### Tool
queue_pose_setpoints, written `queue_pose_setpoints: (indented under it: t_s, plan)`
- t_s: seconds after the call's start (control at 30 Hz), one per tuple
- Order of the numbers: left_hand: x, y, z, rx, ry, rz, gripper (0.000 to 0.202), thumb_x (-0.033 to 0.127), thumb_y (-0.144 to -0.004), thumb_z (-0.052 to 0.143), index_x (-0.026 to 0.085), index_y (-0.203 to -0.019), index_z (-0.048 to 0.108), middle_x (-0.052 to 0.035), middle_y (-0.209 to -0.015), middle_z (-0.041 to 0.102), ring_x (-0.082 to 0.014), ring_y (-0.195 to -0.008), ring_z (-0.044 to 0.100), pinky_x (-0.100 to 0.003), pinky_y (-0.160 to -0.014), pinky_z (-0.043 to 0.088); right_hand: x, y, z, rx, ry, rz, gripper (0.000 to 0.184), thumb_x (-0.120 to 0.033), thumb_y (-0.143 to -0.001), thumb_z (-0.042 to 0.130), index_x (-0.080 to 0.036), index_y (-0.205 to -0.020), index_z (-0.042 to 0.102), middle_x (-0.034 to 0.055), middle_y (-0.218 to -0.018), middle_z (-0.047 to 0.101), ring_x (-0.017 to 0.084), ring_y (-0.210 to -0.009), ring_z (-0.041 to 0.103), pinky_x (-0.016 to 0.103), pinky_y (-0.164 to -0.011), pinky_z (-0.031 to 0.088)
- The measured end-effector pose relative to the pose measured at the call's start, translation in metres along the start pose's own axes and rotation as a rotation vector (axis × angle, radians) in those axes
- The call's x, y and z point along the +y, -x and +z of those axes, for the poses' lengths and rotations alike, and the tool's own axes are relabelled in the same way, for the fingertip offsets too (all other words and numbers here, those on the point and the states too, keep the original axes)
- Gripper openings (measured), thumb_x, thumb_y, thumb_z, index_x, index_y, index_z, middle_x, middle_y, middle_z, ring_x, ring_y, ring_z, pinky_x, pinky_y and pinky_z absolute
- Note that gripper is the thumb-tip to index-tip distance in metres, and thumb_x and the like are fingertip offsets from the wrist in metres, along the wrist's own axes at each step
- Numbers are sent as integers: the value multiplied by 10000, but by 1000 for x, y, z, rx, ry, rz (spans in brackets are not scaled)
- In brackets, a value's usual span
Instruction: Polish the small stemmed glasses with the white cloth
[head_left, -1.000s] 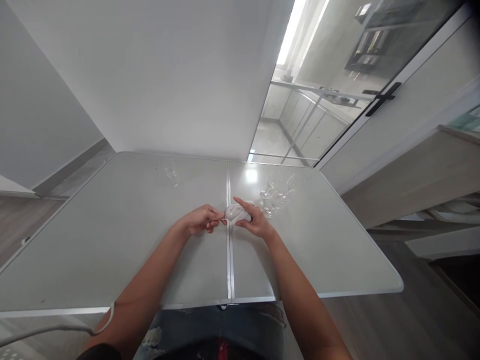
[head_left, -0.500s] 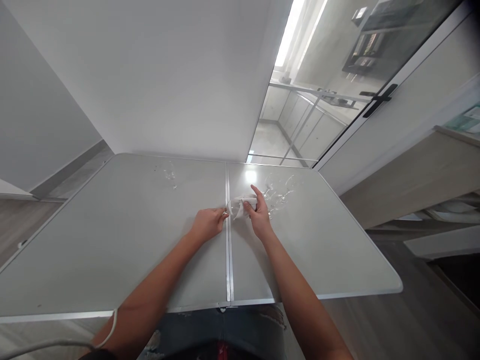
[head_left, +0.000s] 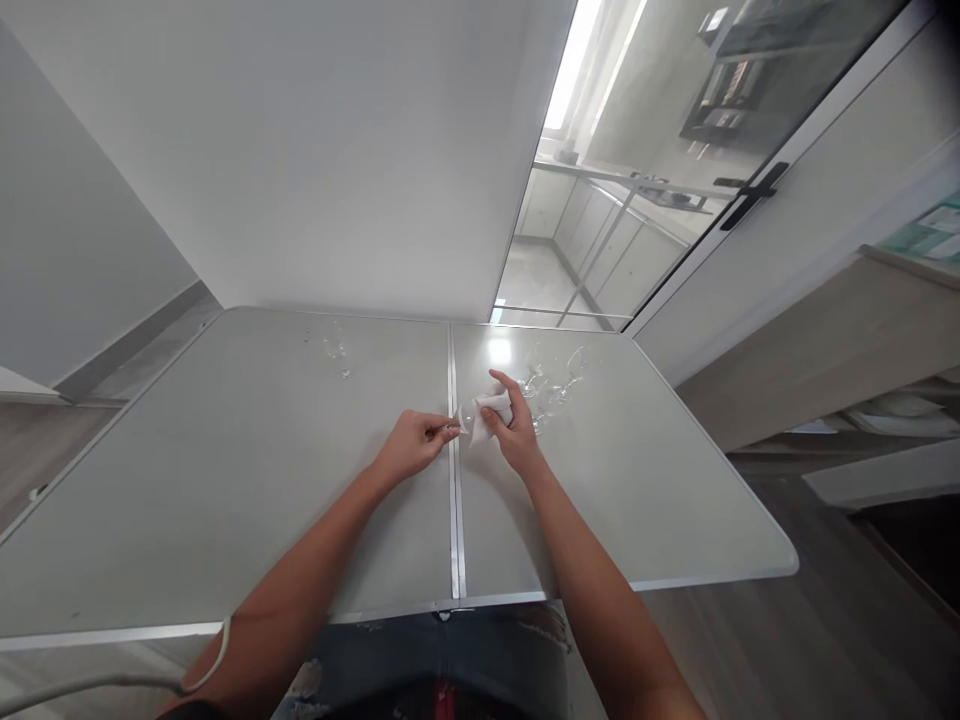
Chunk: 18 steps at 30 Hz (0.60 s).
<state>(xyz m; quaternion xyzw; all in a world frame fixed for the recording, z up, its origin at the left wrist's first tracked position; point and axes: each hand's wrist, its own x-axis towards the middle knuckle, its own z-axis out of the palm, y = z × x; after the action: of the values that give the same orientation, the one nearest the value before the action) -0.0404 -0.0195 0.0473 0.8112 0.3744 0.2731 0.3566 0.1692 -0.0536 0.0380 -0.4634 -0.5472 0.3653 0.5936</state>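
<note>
Over the middle seam of a grey folding table, both my hands work on one small clear stemmed glass. My left hand pinches its stem or foot end, fingers closed. My right hand presses a white cloth around and into the glass bowl, fingers wrapped on the cloth. The glass lies roughly sideways between the two hands, just above the tabletop.
Several more clear stemmed glasses stand just beyond my right hand. One lone small glass stands at the far left-middle of the table. A white wall is behind, a glass sliding door at right, and a wooden counter further right.
Both hands and the glass have moved a little away from me toward the group of glasses. The right hand's fingers have curled further round the cloth.
</note>
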Motion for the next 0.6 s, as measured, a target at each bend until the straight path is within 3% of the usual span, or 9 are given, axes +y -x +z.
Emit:
queue_pose_setpoints:
  t_s: [0.13,0.23,0.3,0.47,0.53,0.6]
  plan:
    - [0,3,2,157,20,-23,437,413,-943,537,150,-607,632,53,-536,353,-81,-533,297,-230,-550,232,12,0,9,277,-279,49,597,-506,-918,615,-262,-1447,488,56,-1126,659,196,-954,620,333,-840,509]
    - [2,4,2,281,146,-63,467,445,-948,531,163,-578,568,33,-536,423,-88,-517,376,-232,-546,297,20,-2,12,328,-419,68,503,-562,-976,475,-267,-1377,545,79,-1248,646,218,-1103,622,356,-880,521]
    - [3,4,3,273,261,-72,480,476,-937,548,167,-570,538,18,-540,459,-97,-517,423,-234,-545,334,21,-2,16,251,-445,98,475,-590,-987,421,-274,-1290,607,82,-1256,653,228,-1117,627,366,-859,537]
    - [0,1,12,-9,643,-128,476,558,-869,631,152,-624,597,20,-513,459,-92,-481,414,-233,-498,335,14,3,28,-61,-440,201,577,-646,-994,301,-253,-1245,640,101,-1227,677,258,-1034,652,411,-791,549]
    - [-2,0,16,-13,790,-175,452,560,-840,668,142,-671,640,36,-498,435,-81,-458,382,-236,-490,343,11,5,31,-141,-416,224,623,-660,-993,270,-240,-1279,629,108,-1198,689,260,-998,658,426,-801,545]
    - [-3,-2,18,63,876,-206,439,542,-826,694,135,-667,649,41,-505,426,-69,-453,352,-242,-495,366,9,6,32,-179,-404,221,645,-659,-996,255,-228,-1311,619,115,-1158,702,264,-993,661,435,-816,543]
